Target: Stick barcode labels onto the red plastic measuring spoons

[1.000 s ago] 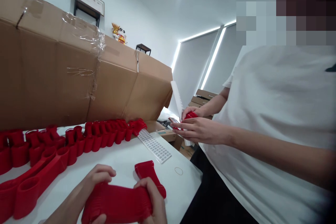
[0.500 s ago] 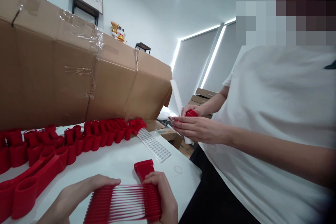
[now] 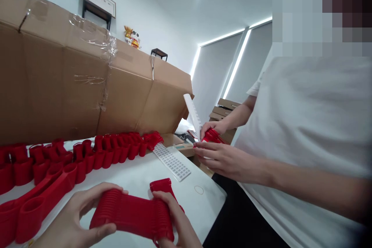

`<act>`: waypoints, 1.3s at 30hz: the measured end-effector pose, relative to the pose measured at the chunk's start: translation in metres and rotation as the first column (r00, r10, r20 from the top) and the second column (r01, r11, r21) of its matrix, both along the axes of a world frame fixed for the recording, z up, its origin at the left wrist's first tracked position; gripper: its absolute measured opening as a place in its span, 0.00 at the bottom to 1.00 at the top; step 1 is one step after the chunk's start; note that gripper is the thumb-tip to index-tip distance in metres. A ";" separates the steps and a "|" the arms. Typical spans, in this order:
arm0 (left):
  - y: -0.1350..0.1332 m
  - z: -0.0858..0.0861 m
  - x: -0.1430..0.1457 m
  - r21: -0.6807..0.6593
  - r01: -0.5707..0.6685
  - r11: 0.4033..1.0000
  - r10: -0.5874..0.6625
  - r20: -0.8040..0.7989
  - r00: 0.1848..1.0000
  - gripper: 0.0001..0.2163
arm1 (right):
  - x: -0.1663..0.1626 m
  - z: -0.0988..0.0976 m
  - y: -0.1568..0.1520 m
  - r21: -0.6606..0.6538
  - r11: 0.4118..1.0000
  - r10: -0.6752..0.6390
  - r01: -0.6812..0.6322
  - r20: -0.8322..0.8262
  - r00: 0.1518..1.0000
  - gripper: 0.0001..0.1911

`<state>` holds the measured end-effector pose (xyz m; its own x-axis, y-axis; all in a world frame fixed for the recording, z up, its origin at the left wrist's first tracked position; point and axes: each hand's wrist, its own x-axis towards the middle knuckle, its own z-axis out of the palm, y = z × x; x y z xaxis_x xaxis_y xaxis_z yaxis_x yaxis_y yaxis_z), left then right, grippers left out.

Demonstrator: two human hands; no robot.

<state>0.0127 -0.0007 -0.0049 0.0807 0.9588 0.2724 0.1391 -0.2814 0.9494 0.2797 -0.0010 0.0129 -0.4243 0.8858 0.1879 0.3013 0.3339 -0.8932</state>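
A red ribbed bundle (image 3: 136, 214), made of many thin pieces stacked side by side with a thick roll at each end, is held low over the white table. My left hand (image 3: 74, 211) is closed around its left end, thumb below and fingers on top. The right end is gripped by my right hand (image 3: 178, 217), its fingertips partly hidden behind the bundle. Just beyond my right hand lies another red bundle (image 3: 161, 186) on the table. To the left, long rows of similar red bundles (image 3: 99, 157) stand on the table, with larger ones (image 3: 30, 211) nearer me.
A large taped cardboard box (image 3: 55, 85) rises behind the rows. A sheet of small printed labels (image 3: 174, 164) and a thin ring (image 3: 199, 190) lie on the table (image 3: 130, 178). At right, a person's hands (image 3: 229, 159) hold red pieces and a white label sheet (image 3: 192, 113).
The bundle between my hands was spread, with gaps between its strands; now its strands are close together and it is tilted. My left hand's thumb and fingers now wrap its end.
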 end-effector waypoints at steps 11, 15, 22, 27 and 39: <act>0.012 -0.005 -0.006 -0.126 0.144 0.982 -0.134 0.086 0.987 0.28 | 0.013 -0.010 0.007 -0.201 0.978 0.009 -0.050 -0.199 0.980 0.41; 0.015 -0.006 -0.007 -0.169 0.156 0.973 -0.144 0.080 0.986 0.29 | 0.007 -0.018 0.013 -0.209 0.978 -0.058 0.013 -0.212 0.976 0.36; 0.019 0.010 0.005 -0.208 0.162 0.965 -0.163 0.014 0.987 0.18 | -0.003 -0.029 0.030 -0.306 0.952 -0.102 0.016 -0.266 0.959 0.34; 0.026 -0.002 0.008 -0.359 0.251 0.899 -0.199 0.177 0.964 0.14 | -0.002 -0.036 0.038 -0.433 0.896 0.028 -0.097 -0.163 0.986 0.28; 0.041 -0.052 0.018 -0.367 0.347 0.863 -0.341 0.085 0.936 0.20 | 0.009 -0.002 0.015 -0.365 0.921 0.074 0.140 0.515 0.854 0.25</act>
